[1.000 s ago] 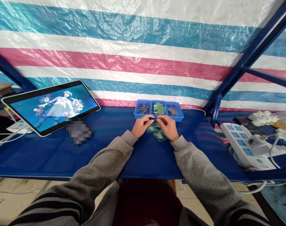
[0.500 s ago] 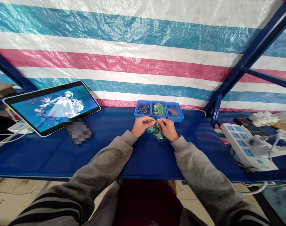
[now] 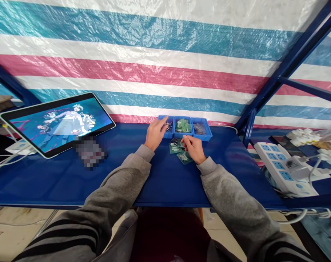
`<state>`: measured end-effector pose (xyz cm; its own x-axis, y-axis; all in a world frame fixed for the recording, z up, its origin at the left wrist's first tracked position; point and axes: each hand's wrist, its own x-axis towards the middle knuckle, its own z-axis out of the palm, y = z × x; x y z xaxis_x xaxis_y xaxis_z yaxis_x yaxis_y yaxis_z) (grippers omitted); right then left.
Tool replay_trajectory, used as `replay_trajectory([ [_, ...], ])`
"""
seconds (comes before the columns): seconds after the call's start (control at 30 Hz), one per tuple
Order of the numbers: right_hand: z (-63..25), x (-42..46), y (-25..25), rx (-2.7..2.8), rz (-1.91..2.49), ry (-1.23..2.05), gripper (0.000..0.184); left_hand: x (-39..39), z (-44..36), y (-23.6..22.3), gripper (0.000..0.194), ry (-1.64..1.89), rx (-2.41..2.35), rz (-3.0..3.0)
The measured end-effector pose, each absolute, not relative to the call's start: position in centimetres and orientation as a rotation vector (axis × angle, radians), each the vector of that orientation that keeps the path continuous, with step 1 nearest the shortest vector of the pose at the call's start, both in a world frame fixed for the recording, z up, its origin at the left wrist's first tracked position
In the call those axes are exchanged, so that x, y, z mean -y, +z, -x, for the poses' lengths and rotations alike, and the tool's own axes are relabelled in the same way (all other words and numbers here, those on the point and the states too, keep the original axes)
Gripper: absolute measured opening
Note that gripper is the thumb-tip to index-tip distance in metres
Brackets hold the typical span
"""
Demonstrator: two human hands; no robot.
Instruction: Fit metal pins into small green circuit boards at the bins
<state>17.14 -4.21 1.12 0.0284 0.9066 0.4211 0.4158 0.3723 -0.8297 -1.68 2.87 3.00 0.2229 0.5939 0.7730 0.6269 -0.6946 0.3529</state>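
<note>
My left hand (image 3: pixel 155 134) is at the near left edge of the left blue bin (image 3: pixel 170 136), fingers extended and thumb apart, with nothing visible in it. Slim metal pieces (image 3: pixel 168 126) lie in that bin, partly covered by my fingers. My right hand (image 3: pixel 195 148) is closed in a pinch in front of the middle bin; whatever is between its fingertips is too small to make out. Beside and under it on the table are small green packets (image 3: pixel 184 157) with pale pieces in them. A few thin metal pieces (image 3: pixel 176 140) show just left of the right fingertips.
The middle bin (image 3: pixel 183 125) contains green packets, and the right bin (image 3: pixel 200 128) contains small greyish pieces. A tablet (image 3: pixel 62 123) leans at the left, a blurred-out patch (image 3: pixel 90 153) before it. A power strip (image 3: pixel 280 165) with plugs lies right. Striped sheeting hangs behind.
My left hand has parted from the right hand and moved left and up to the left bin, its fingers opening. The right hand stays nearly in place, still pinched.
</note>
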Motion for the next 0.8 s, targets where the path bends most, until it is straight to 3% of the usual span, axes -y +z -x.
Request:
replay_trajectory([
  [0.4, -17.8, 3.5, 0.5, 1.595, 1.385, 0.430, 0.037, -2.1, 1.8, -0.4, 0.023, -0.718, 1.053, 2.942],
  [0.8, -17.8, 3.3, 0.2, 1.654, 1.382, 0.410, 0.036, -2.8, 1.7, -1.1, 0.017, -0.574, 1.023, 2.952],
])
